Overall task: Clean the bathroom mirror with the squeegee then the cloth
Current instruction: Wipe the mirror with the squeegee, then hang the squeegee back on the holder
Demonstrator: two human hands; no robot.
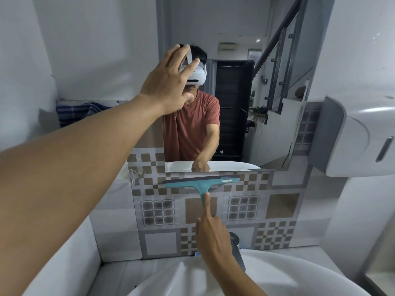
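The bathroom mirror (245,86) hangs on the wall above the sink. My left hand (168,82) is raised flat against the mirror's left edge, fingers spread, holding nothing. A teal squeegee (201,182) is held upright in my right hand (213,231), index finger stretched along its handle. Its grey blade lies horizontal on the patterned tiles just below the mirror's bottom edge. A blue checked cloth (81,113) lies on a ledge at the left, behind my left forearm.
A white sink (288,274) sits at the bottom with a dark tap (236,244) behind my right hand. A grey-and-white dispenser (359,135) juts from the wall at the right. A small clear hook (133,176) is stuck on the tiles at the left.
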